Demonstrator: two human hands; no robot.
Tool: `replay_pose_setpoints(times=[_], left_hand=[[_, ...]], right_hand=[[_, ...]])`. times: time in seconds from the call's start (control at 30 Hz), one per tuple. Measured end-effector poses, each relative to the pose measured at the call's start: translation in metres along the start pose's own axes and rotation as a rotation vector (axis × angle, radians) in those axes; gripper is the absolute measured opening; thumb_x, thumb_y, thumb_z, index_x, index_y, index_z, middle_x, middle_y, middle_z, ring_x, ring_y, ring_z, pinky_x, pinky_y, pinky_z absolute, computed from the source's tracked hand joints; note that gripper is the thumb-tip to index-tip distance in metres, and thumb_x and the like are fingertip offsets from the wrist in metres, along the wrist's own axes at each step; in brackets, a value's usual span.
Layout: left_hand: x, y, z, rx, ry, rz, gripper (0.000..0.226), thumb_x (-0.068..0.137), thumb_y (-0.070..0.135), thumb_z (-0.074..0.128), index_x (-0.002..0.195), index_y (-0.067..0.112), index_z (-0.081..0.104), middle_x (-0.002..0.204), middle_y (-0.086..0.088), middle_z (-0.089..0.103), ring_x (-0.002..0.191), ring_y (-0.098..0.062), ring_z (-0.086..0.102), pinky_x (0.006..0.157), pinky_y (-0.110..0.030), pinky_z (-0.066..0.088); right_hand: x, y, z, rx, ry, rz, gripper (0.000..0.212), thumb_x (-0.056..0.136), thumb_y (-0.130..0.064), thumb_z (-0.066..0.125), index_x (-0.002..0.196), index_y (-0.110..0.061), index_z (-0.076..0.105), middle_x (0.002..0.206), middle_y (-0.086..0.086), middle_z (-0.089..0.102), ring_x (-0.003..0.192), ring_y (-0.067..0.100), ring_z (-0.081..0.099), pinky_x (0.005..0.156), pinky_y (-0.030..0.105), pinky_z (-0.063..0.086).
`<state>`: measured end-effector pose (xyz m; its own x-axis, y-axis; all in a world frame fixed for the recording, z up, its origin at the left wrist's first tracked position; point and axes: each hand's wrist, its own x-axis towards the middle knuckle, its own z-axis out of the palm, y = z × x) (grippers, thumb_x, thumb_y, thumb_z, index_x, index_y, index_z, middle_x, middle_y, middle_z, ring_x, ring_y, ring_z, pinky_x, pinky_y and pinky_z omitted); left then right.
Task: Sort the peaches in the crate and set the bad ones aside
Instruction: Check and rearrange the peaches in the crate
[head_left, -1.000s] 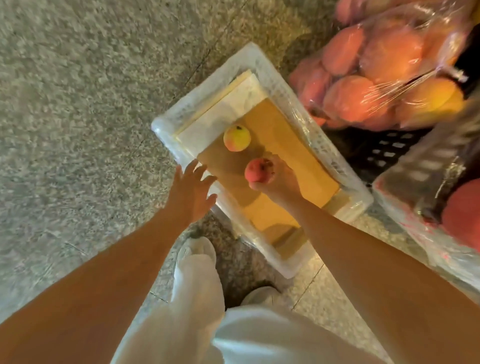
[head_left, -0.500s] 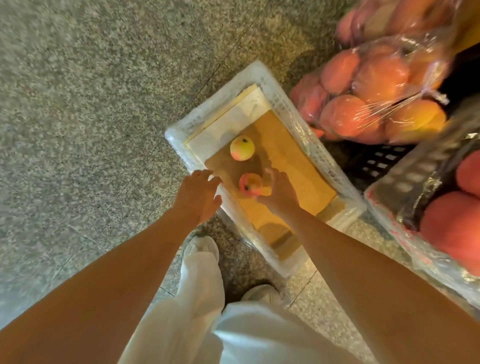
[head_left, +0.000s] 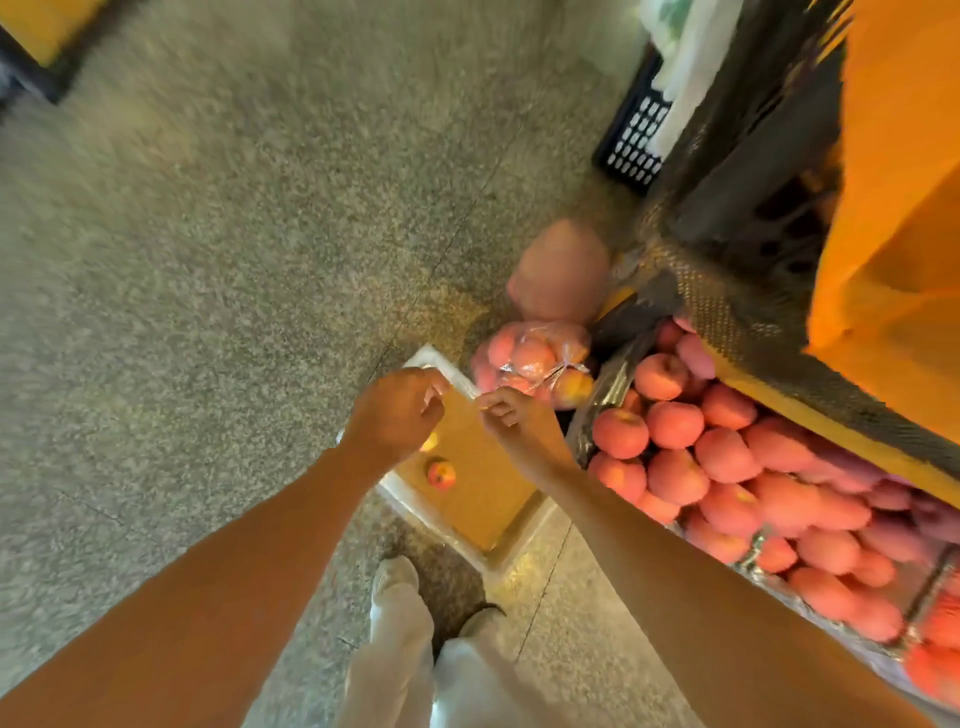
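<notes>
**Subject.** The heap of round pink-red peaches (head_left: 727, 457), matt-skinned and packed touching one another, fills the dark crate lined with glossy film (head_left: 605, 400). It lies to your right, just beside your right forearm. Its long axis runs from near your right wrist away toward the lower right of the view.

**Hands.** Your right hand (head_left: 511, 415) is much the nearer to the heap. Its fingers are loosely curled and nothing shows in them. Your left hand (head_left: 395, 410) shows its back, fingers curled under, and you cannot tell from here whether it holds anything. To reach the heap it would have to cross your body.

**Set-aside box.** Both hands hover over the white plastic crate (head_left: 436, 364) on the floor, lined with flat tan cardboard (head_left: 483, 467). One red-and-yellow peach (head_left: 441, 474) lies free in it, clear of both hands. A yellow peach (head_left: 430, 441) is mostly hidden under your left hand.

**Surroundings.** A clear, crinkled plastic bag of peaches (head_left: 530, 358) stands between the two crates. The floor is speckled grey stone (head_left: 234, 260).

**Judgement.** The next pick falls to your right hand. Grip lightly, because soft skins are likely to bruise.
</notes>
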<state>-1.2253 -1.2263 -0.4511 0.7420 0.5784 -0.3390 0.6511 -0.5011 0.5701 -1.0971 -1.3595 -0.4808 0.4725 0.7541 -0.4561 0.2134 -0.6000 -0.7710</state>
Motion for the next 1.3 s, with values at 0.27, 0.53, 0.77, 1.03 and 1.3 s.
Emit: replay_pose_setpoints(times=[0.27, 0.53, 0.77, 1.03, 1.3], left_hand=[[-0.008, 0.178, -0.189, -0.039, 0.257, 0.207, 0.018, 0.092, 0.017, 0.055, 0.105, 0.018, 0.069, 0.076, -0.008, 0.069, 0.073, -0.027, 0.063, 0.071, -0.036, 0.050], [0.019, 0.334, -0.256, -0.038, 0.407, 0.506, 0.015, 0.089, 0.011, 0.054, 0.099, 0.016, 0.063, 0.080, 0.000, 0.055, 0.070, -0.019, 0.054, 0.070, -0.039, 0.048], [0.066, 0.412, -0.231, 0.186, 0.257, 0.421, 0.032, 0.090, 0.024, 0.057, 0.121, 0.014, 0.059, 0.129, -0.008, 0.053, 0.118, -0.029, 0.049, 0.096, -0.038, 0.038], [0.112, 0.450, -0.208, 0.391, 0.181, 0.279, 0.044, 0.091, 0.033, 0.055, 0.132, 0.020, 0.050, 0.142, -0.004, 0.042, 0.129, -0.026, 0.036, 0.104, -0.038, 0.031], [0.153, 0.462, -0.204, 0.497, 0.314, 0.334, 0.030, 0.089, 0.028, 0.053, 0.117, 0.023, 0.060, 0.119, -0.002, 0.056, 0.118, -0.024, 0.039, 0.095, -0.038, 0.035]], right_hand=[[-0.088, -0.202, -0.160, 0.085, 0.175, -0.312, 0.016, 0.090, -0.006, 0.054, 0.097, -0.013, 0.067, 0.082, -0.018, 0.064, 0.079, 0.014, 0.061, 0.081, 0.044, 0.053], [-0.156, -0.284, -0.308, 0.103, 0.306, -0.475, 0.010, 0.093, -0.007, 0.058, 0.099, -0.012, 0.065, 0.082, 0.014, 0.067, 0.072, 0.018, 0.064, 0.073, 0.033, 0.054], [-0.123, -0.244, -0.431, -0.185, 0.388, -0.351, 0.019, 0.093, -0.018, 0.058, 0.110, -0.012, 0.065, 0.104, -0.002, 0.067, 0.092, 0.019, 0.064, 0.083, 0.042, 0.054], [-0.063, -0.191, -0.511, -0.443, 0.416, -0.141, 0.041, 0.090, -0.022, 0.059, 0.130, -0.015, 0.051, 0.127, 0.011, 0.054, 0.109, 0.031, 0.057, 0.087, 0.039, 0.050], [-0.002, -0.171, -0.525, -0.503, 0.379, -0.015, 0.057, 0.090, -0.024, 0.058, 0.143, -0.022, 0.037, 0.146, 0.011, 0.036, 0.126, 0.036, 0.045, 0.100, 0.047, 0.045]])
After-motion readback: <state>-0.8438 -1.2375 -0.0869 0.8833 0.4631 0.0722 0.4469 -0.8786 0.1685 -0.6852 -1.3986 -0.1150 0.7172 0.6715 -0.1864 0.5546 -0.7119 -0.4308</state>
